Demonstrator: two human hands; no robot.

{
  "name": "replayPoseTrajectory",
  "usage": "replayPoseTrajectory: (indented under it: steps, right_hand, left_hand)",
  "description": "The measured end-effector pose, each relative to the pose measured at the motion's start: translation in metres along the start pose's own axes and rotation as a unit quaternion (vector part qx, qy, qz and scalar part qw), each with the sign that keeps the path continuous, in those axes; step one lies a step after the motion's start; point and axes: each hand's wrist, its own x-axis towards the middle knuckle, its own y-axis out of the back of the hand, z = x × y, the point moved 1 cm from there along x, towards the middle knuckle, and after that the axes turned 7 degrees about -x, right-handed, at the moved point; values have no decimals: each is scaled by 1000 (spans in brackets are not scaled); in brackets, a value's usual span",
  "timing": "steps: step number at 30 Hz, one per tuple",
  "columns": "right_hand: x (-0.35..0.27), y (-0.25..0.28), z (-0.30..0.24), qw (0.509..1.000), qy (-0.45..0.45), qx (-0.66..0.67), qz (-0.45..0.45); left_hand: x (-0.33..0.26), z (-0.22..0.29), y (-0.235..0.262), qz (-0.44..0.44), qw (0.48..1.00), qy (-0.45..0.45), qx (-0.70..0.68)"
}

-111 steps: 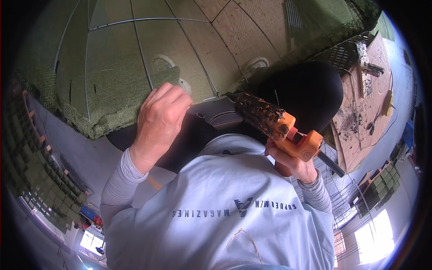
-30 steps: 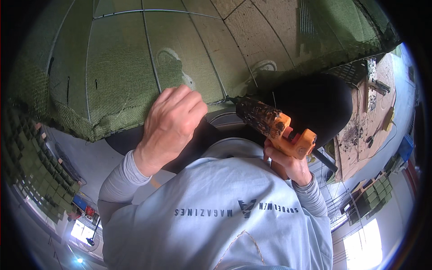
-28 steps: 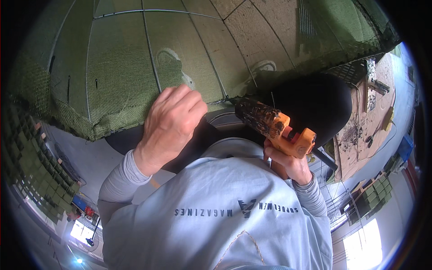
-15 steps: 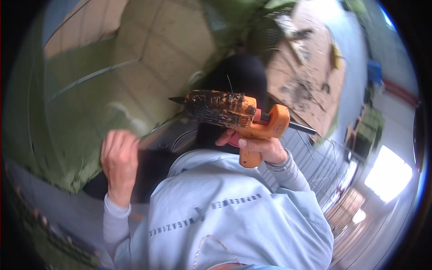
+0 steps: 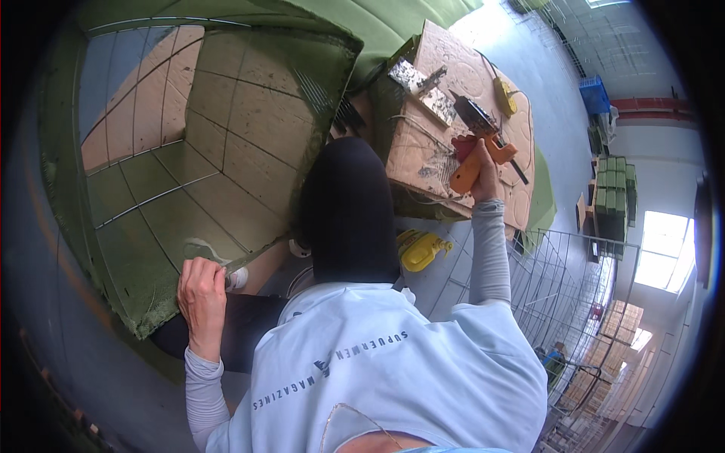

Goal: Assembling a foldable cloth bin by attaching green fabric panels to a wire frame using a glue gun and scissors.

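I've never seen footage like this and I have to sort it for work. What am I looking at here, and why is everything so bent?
There is no machine: a person wears a wide fisheye camera on the head, looking down, so straight edges curve near the rim. The pale blue top is the person's own body, seen from above. Their left hand rests on the edge of a green mesh-covered wire frame. Their right hand reaches out, gripping an orange gun-shaped tool over a board worktop, where a few other tools lie. A yellow bottle-like thing sits below the worktop, and wire racks stand to the right.
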Motion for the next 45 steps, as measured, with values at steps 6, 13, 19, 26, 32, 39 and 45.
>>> replayPoseTrajectory:
  steps: [6, 13, 19, 26, 32, 39, 45]
  right_hand:
    - [60, 8, 41, 981, -37, 146, -124]
    - [97, 20, 69, 954, -92, 239, -154]
    - [104, 22, 81, 984, -133, 105, -60]
    - [116, 50, 67, 687, 17, -714, 138]
    - [77, -56, -8, 790, 223, -561, 110]
    - [68, -250, -17, 798, 358, -479, -71]
    - [121, -281, -6, 899, 244, -343, -121]
  left_hand:
    - [-3, -3, 1, -1, 1000, 7, 6]
    - [-2, -2, 0, -6, 1000, 1, 17]
    - [-2, -3, -2, -11, 1000, -1, 16]
    - [-3, -6, -3, -17, 1000, -3, 22]
    - [2, 7, 3, -47, 998, -20, 45]
    - [-7, -1, -11, -54, 987, -99, 111]
    - [-7, -5, -9, 58, 977, -150, 139]
